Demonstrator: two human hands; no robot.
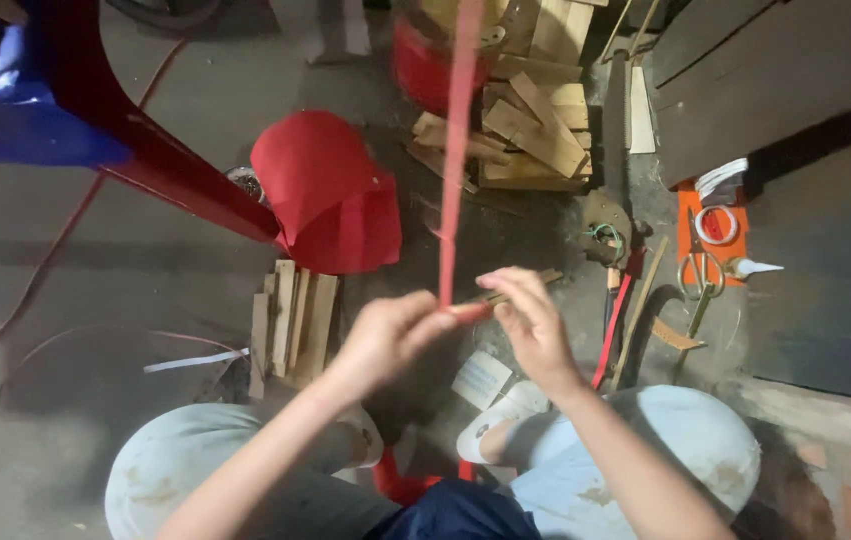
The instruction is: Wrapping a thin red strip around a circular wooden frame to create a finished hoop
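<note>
While taut, red ribbon (458,150) rises narrow, flat; both hands (466,325) pinch its end.

A small white rectangular card or label (482,380) lies flat on the grey floor just below centre frame, at about six o'clock, tilted slightly, its face too blurred to make out any markings. A narrow white strip of paper or tape (196,360) stretches across the floor at about eight o'clock, beside a stack of thin wooden slats (294,322). At three o'clock, a flat orange rectangular sheet (691,215) rests on the floor; whether it is packaging cannot be told. No signs or screens appear.
</note>
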